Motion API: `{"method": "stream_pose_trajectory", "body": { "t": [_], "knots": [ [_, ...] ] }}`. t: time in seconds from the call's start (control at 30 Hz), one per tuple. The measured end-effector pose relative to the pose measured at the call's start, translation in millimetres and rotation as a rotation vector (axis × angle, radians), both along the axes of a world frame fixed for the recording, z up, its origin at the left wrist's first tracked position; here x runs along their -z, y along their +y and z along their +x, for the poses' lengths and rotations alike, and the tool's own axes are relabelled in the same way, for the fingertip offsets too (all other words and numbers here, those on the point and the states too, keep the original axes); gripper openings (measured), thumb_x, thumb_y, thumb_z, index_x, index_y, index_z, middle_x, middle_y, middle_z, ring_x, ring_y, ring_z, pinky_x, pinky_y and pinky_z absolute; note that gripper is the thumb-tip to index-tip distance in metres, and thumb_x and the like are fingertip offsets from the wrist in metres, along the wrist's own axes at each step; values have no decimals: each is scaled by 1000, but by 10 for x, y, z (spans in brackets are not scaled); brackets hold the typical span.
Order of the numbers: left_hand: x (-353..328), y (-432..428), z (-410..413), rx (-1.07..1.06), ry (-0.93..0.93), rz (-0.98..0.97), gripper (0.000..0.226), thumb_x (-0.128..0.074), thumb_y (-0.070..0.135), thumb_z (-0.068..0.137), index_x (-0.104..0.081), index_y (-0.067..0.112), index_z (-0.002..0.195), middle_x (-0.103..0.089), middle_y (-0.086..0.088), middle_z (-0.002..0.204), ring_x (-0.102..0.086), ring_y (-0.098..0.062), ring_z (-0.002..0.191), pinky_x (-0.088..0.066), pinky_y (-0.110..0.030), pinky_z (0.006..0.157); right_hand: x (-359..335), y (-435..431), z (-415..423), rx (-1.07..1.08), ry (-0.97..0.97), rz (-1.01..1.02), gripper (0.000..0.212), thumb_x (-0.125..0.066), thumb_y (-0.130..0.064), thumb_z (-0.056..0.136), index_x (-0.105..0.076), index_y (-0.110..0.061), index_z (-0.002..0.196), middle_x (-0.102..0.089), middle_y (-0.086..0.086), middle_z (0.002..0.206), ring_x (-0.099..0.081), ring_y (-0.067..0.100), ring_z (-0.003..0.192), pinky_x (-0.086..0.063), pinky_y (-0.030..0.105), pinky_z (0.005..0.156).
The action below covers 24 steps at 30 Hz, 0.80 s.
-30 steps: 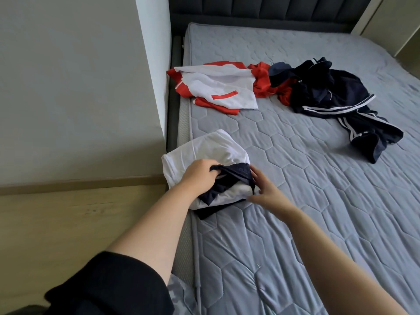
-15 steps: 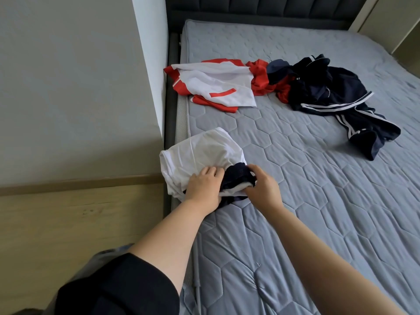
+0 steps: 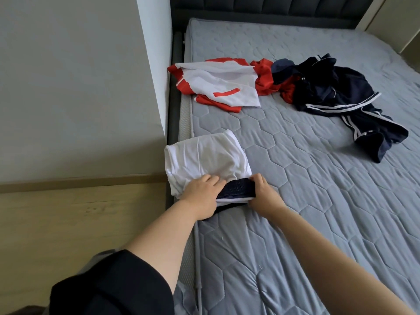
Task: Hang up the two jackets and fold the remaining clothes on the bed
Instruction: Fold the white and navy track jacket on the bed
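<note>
A folded white garment (image 3: 206, 158) with a navy waistband (image 3: 236, 192) lies at the left edge of the grey quilted mattress (image 3: 306, 201). My left hand (image 3: 202, 198) lies on its near left part, fingers bent over the fabric beside the navy band. My right hand (image 3: 263, 194) pinches the band's right end between thumb and fingers. Farther up the bed lie a white and red garment (image 3: 218, 85), a crumpled red one (image 3: 266, 78) and a navy jacket (image 3: 336, 92) with white stripes, spread loosely to the right.
A grey wall (image 3: 79, 87) and a wooden panel (image 3: 79, 223) stand close along the bed's left side. A dark padded headboard (image 3: 261, 5) closes the far end. Bare mattress stretches to the right and toward me.
The navy band has been flattened against the white bundle's near edge. My left hand slid right over the fabric and my right hand moved up to the band's end.
</note>
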<state>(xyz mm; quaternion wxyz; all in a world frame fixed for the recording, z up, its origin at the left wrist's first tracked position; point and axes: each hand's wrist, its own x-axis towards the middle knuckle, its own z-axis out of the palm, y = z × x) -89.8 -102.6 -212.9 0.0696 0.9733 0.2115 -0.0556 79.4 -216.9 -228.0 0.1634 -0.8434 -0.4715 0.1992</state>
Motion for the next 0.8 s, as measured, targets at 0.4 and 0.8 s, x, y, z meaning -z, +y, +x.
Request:
{"method": "stream_pose_trajectory", "body": {
  "t": [0.4, 0.8],
  "knots": [
    [-32, 436, 276, -560, -280, -108, 49, -24, 36, 101, -20, 26, 149, -8, -4, 158, -7, -24, 144, -12, -45, 114, -392, 664, 159, 236, 227, 336, 39, -38, -15, 96, -46, -18, 134, -42, 6, 140, -39, 21, 127, -33, 26, 99],
    [444, 371, 193, -507, -254, -39, 62, -23, 45, 96, 13, 38, 147, 17, 2, 157, 27, -23, 141, 19, -51, 108, -331, 1391, 370, 248, 206, 309, 22, -38, -23, 96, -58, -14, 94, -57, -2, 91, -51, 16, 86, -36, 26, 63]
  ]
}}
